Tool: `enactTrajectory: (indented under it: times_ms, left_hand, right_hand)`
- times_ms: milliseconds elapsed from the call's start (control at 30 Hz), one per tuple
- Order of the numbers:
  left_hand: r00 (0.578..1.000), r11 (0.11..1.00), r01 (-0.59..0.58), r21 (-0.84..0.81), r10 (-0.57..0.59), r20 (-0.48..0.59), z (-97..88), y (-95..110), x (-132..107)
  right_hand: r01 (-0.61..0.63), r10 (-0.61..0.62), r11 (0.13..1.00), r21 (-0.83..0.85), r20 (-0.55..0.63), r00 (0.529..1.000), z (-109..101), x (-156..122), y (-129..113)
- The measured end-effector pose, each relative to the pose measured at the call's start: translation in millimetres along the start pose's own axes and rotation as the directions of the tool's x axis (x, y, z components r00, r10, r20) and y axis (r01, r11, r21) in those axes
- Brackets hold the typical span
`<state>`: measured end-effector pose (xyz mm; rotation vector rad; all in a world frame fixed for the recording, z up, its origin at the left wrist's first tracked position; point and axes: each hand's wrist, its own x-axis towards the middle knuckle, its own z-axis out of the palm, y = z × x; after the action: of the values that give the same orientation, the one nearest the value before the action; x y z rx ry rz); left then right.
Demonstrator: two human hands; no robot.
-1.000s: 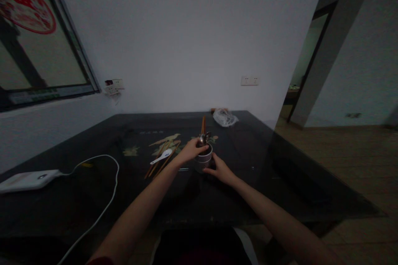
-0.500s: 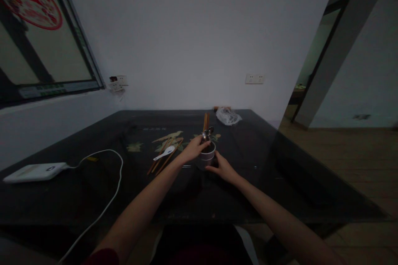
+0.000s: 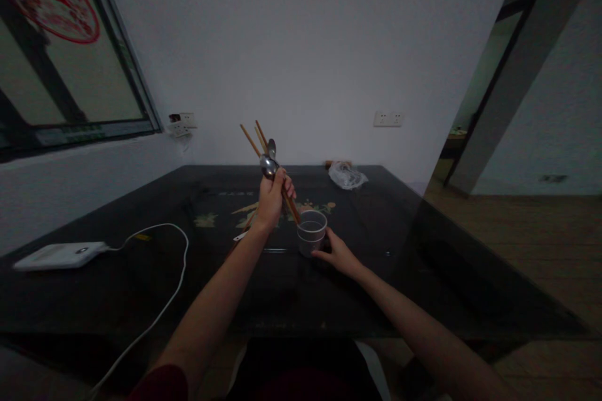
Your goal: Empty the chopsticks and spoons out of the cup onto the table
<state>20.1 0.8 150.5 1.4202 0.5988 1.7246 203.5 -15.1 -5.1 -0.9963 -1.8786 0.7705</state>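
My left hand (image 3: 273,203) is raised above the dark table (image 3: 141,282), fisted round a bundle of wooden chopsticks (image 3: 254,138) and metal spoons (image 3: 268,165) that stick up out of the grip. Their lower ends hang just above a small clear plastic cup (image 3: 311,233) standing on the table. My right hand (image 3: 336,254) rests against the cup's right side, fingers curled on its wall. More chopsticks and a white spoon lie on the table behind my left wrist, mostly hidden.
A white power bank (image 3: 59,255) with a white cable (image 3: 174,282) lies at the left. A crumpled clear plastic bag (image 3: 347,175) sits at the table's far edge. A window is at left, a doorway and wooden floor at right.
My left hand has lifted the chopsticks and spoons up out of the cup. The cup now stands without them, and my right hand still steadies it.
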Motion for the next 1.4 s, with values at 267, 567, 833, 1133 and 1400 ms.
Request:
enactTrajectory:
  times_ms: [267,567,833,1133,1400]
  left_hand:
    - [0.97,0.7,0.221,0.68,-0.232,-0.076,-130.7,0,19]
    - [0.858,-0.139,0.228,0.964,-0.44,-0.266,-209.3,-63,6]
    - [0.82,-0.214,0.205,0.955,-0.495,-0.287,-208.2,-81,-7]
    - [0.835,-0.312,0.15,0.938,-0.468,-0.289,-199.2,-81,-10]
    - [0.846,-0.333,0.143,0.932,-0.448,-0.29,-200.5,-83,-11]
  right_hand:
    - [-0.004,0.004,1.0,-0.029,-0.011,1.0,0,-1,1]
    - [-0.006,0.006,1.0,-0.011,-0.001,1.0,-1,-1,-1]
    - [-0.011,0.011,1.0,0.001,0.001,1.0,-1,-1,-3]
    - [-0.008,0.008,1.0,-0.005,0.014,1.0,0,0,0]
    - [0.0,0.0,1.0,-0.015,0.01,1.0,0,0,-3]
